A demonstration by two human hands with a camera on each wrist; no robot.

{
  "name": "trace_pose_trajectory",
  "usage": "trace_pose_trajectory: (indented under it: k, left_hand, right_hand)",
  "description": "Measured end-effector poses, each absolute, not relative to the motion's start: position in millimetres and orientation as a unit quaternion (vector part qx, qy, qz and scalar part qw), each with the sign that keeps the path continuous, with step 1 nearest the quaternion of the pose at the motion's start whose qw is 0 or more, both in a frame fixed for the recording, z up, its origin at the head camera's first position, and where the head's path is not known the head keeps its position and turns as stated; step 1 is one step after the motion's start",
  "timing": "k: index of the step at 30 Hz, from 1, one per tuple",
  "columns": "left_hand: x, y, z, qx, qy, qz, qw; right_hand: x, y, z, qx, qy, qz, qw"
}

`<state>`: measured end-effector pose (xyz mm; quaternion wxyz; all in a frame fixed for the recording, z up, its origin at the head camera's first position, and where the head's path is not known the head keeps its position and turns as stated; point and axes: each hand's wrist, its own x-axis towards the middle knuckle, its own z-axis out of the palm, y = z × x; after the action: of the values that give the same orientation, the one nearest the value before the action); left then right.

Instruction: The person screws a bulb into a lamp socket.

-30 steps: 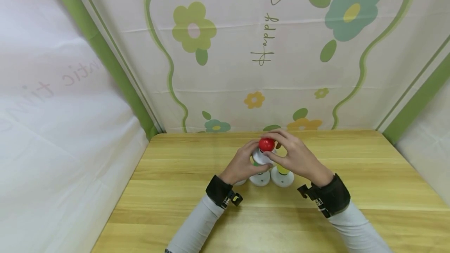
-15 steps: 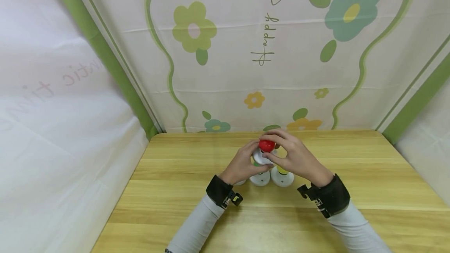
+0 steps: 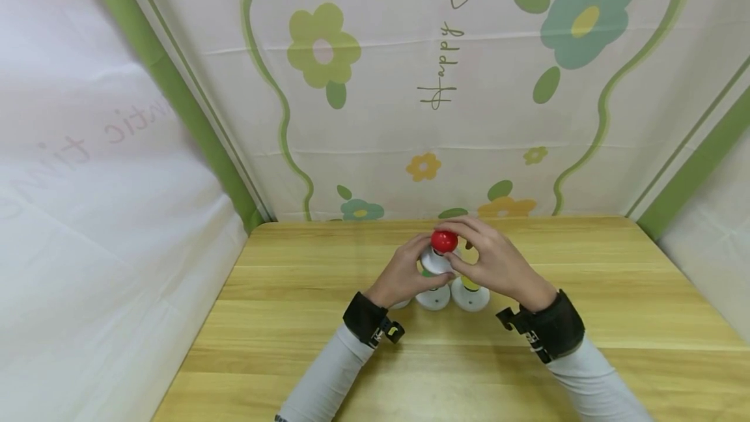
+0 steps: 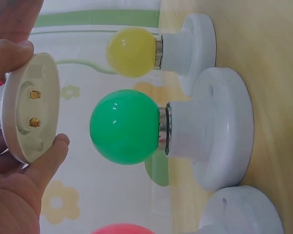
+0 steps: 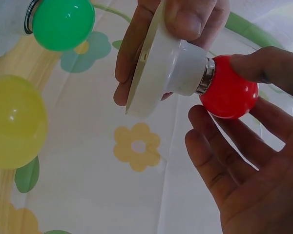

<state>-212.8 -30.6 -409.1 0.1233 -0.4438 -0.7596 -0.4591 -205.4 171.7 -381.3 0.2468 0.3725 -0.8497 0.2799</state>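
My left hand (image 3: 404,272) grips a white lamp holder (image 5: 158,63) by its round base, raised above the table and tilted. Two brass screws (image 4: 35,122) show in the base's hollow underside. A red light bulb (image 5: 229,92) sits in the holder's socket, its metal collar partly visible. My right hand (image 3: 489,256) pinches this bulb, thumb on one side and fingers curved round the other. Below, a green bulb (image 4: 124,126) and a yellow bulb (image 4: 132,51) stand upright in white holders on the table.
Another white holder (image 4: 241,214) stands beside the green one, and a pinkish-red bulb (image 4: 124,229) shows at the left wrist view's lower edge. The wooden table (image 3: 281,331) ends at a flowered white cloth (image 3: 375,116); cloth walls flank both sides.
My right fingers and thumb have shifted slightly round the red bulb, leaving more of its top visible than half a second ago. The left hand and holder keep their place.
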Motion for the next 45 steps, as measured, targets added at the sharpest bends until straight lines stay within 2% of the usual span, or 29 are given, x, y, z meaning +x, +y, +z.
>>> trace_pose_trajectory:
  k: [33,45]
  left_hand:
    - [-213.9,-30.6,-410.5,-0.447,-0.761,-0.453,0.126]
    - [-210.9,-29.7,-408.0,-0.441,-0.768,-0.448,0.123]
  right_hand:
    - [-206.0,173.0,-381.0,0.388,-0.841,0.296,0.236]
    - [-207.2,172.8,-381.8,0.362,-0.849,0.284,0.26]
